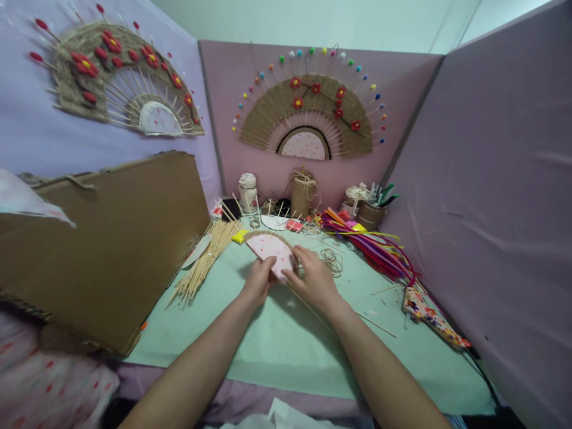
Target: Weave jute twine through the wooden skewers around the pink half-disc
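My left hand (259, 280) is closed on the lower edge of a half-circle piece (267, 245) covered in pale fabric with pink dots, thumb on its face. Brown twine (283, 238) lines the curved rim. At the right end of that piece, my right hand (315, 279) is closed with its fingertips on the rim. A strand of twine trails from under this hand toward the front right. Whether the strand is pinched between the fingers is hidden. Loose coils of twine (330, 262) lie just beyond my right hand.
Bamboo sticks (206, 262) lie at left by a cardboard sheet (111, 238). Colourful pipe cleaners (370, 247) and a patterned glue gun (431, 319) with a cord are at right. A twine spool (302, 193), jar (248, 192) and tool cup (372, 214) stand behind. Decorated fans (254, 122) hang on walls.
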{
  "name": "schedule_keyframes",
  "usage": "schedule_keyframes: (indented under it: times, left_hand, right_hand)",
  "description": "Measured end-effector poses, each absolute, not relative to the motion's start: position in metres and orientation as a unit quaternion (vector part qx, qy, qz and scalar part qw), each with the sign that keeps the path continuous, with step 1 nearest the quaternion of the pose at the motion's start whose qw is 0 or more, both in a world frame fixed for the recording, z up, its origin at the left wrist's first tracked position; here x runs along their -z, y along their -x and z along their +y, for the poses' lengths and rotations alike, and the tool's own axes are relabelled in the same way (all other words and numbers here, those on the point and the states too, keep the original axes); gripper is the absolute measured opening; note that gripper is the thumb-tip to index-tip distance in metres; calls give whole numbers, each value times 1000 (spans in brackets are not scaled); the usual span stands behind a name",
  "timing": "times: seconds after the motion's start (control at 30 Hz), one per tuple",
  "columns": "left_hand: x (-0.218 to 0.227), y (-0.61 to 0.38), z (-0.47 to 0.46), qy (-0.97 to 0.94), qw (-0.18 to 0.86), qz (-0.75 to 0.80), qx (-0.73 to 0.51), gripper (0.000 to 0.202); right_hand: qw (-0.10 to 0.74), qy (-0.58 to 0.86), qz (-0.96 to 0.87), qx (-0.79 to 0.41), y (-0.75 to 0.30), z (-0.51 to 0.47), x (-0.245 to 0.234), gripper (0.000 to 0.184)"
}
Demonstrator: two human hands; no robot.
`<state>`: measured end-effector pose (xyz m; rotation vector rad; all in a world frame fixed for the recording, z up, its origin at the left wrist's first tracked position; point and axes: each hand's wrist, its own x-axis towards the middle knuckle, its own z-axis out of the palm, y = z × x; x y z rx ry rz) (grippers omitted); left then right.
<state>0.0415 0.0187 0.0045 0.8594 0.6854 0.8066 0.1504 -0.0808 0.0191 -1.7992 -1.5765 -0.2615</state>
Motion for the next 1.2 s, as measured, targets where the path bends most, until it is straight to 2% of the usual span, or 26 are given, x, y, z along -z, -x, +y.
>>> schedule_keyframes:
  times: [0.1,0.2,0.37,0.47,0.57,0.77,0.9,1.07,1.13,1.2]
  left_hand:
    - [-11,-29,34,-412,695,345,-477,16]
    - [-17,-21,45,-409,683,353,-491,15]
    - [-22,-16,46,-370,718,334,-485,17]
    - [-23,-16,45,-345,745,317,-475,21]
    - [-24,-16,45,-332,761,294,-473,25]
    - [-23,-16,46,-321,763,289,-480,28]
    - [-22,-14,46,-335,749,302,-486,27]
    - [-24,-14,47,-314,732,312,-517,22]
    - [-25,-15,48,-297,735,311,-524,22]
    - [-27,-15,48,-279,746,305,-522,22]
  right_hand:
    - [480,699,-515,128,-180,-92,-32,38]
    - [569,703,-409,123,-216,-100,-36,35]
    - [729,629,-268,-10,-246,-98,-28,36]
    - [786,566,-233,-91,-242,-93,-24,32]
    - [779,550,-274,-127,-233,-90,-24,29]
    - [688,574,-392,-207,-215,-88,-25,40]
    - [692,562,-361,-275,-213,-85,-23,36]
    - [784,577,-210,-93,-245,-86,-17,33]
    - [758,627,-177,-35,-259,-89,-14,34]
    - [681,703,-206,-12,-263,-92,-11,33]
